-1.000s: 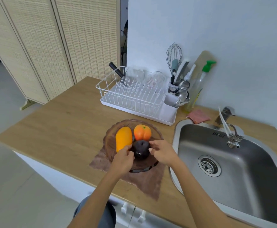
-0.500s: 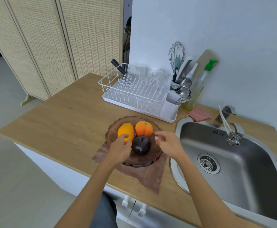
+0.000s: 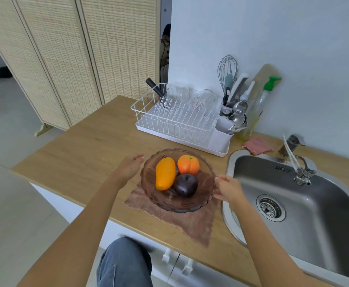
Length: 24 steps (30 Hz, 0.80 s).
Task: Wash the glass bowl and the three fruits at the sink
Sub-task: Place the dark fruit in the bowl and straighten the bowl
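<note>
Fingers (image 3: 137, 157) of the left hand (image 3: 129, 167) were spread and relaxed just beside the left rim of the glass bowl (image 3: 207, 183), grasping nothing. The right hand (image 3: 227, 189) was placed at the bowl's right rim, fingers loosely extended; whether the rim was touched could not be told. A yellow mango (image 3: 165, 174), an orange peach (image 3: 188, 164) and a dark plum (image 3: 185, 185) were held in the bowl, which was set on a brown cloth (image 3: 192, 223) on the table (image 3: 82, 158), left of the sink (image 3: 306, 208). A white dish rack (image 3: 177, 119) was seen farther back.
</note>
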{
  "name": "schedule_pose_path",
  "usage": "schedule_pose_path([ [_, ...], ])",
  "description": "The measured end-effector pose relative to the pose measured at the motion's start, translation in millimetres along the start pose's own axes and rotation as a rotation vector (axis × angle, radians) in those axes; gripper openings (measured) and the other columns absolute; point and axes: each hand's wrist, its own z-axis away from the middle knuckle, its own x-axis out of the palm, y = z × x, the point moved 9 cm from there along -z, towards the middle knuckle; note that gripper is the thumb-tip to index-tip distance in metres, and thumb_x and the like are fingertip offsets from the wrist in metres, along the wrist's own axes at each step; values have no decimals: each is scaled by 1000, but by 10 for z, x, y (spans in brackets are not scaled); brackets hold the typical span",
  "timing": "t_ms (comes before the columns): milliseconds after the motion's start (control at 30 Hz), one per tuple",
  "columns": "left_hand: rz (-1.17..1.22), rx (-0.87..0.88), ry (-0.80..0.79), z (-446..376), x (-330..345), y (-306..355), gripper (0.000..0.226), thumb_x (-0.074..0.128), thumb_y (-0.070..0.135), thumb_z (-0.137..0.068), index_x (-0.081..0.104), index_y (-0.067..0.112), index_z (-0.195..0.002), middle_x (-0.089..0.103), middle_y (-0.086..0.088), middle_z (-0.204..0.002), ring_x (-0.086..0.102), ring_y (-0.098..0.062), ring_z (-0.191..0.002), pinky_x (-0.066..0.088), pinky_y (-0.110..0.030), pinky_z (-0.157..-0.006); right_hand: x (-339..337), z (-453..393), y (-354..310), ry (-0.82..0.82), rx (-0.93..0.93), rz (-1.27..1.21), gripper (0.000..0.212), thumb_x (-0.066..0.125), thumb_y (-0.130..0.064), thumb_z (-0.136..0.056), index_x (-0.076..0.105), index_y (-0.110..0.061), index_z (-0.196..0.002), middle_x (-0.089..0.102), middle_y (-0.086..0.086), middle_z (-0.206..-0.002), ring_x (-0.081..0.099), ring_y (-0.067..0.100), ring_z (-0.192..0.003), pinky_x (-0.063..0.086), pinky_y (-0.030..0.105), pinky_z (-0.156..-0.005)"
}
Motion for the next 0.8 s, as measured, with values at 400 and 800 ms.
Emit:
schedule_pose_path([
  [400, 223, -249, -183, -80, 196, -245, 30, 37, 18, -102, 60, 7, -86, 59, -12, -85, 51, -26, -68, 48, -37, -65, 246, 80, 110, -319, 202, -218, 23, 36, -10, -103, 59, -12, -102, 67, 19, -98, 64, 33, -89, 54, 42, -71],
  [800, 235, -209, -186, -169, 51, -169, 26, 34, 4, -101, 60, 9, -104, 67, -14, -96, 61, -27, -86, 52, -38, -78, 257, 110, -185, -352, 87, -215, 22, 40, -11, -102, 59, -12, -113, 70, 17, -101, 68, 30, -86, 57, 36, -63],
])
